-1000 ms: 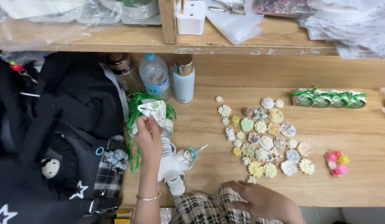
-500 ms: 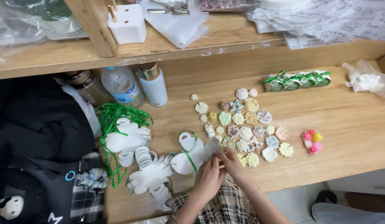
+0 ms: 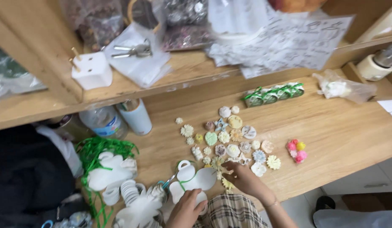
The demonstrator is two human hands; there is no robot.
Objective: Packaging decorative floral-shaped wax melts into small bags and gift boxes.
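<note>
Fingers (image 3: pixel 235 168) of right hand (image 3: pixel 246 179) pinching small flower piece (image 3: pixel 227 173); left hand (image 3: pixel 186 208) fingers curled on white cutout (image 3: pixel 195 180).

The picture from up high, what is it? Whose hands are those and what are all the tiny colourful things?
A small camera sits on a person's head and looks down, so you see what that person sees. The two bare hands are that person's own. The left hand rests on a white flower-shaped card with a green string looped on it. The right hand reaches its fingertips into a spread of little flower and shell shapes in pale colours. They lie on a wooden desk. Nearby are a small pink and yellow cluster, a row of small pots tied with green ribbon, and more white cards with green string. On the shelf above sits a white plug.
</note>
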